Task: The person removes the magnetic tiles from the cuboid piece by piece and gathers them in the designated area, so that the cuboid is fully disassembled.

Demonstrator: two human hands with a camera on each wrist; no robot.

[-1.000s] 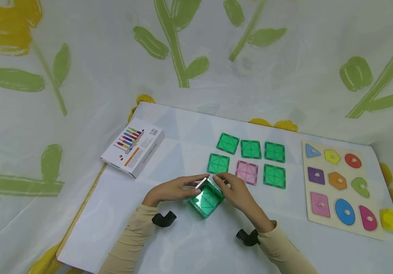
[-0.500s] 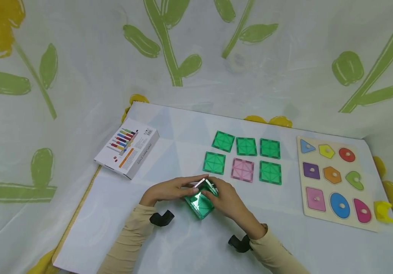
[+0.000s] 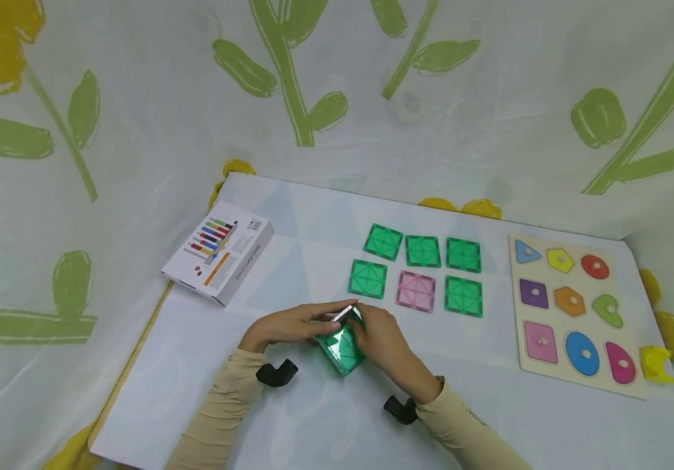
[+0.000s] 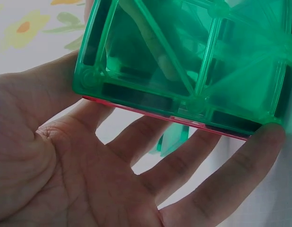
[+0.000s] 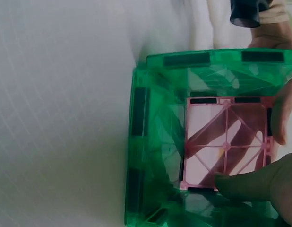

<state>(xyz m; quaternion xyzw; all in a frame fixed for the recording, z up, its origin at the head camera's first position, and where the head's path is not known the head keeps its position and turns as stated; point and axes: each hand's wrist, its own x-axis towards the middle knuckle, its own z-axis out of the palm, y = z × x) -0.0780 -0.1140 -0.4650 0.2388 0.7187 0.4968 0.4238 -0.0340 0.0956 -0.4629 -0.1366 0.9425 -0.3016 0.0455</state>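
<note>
Both hands hold a small open box built of green magnetic tiles [image 3: 341, 356], low over the near middle of the table. A pink magnetic tile [image 5: 226, 145] closes its far end, as the right wrist view shows. My left hand [image 3: 294, 324] grips the box from the left, thumb against a green wall; in the left wrist view its fingers spread along the pink-edged side. My right hand [image 3: 381, 334] grips the right wall, its thumb [image 5: 245, 185] reaching inside close to the pink tile. The other right fingers are mostly hidden.
Beyond the hands lie several loose green tiles [image 3: 367, 279] and one pink tile [image 3: 415, 291], in two rows. A white box with an abacus picture [image 3: 219, 251] sits at the left edge. A wooden shape puzzle [image 3: 574, 316] and a yellow piece [image 3: 656, 364] are at the right.
My right hand has shifted left along the box, and its thumb has gone over the wall into the opening. My left hand keeps its hold. The head view has moved slightly.
</note>
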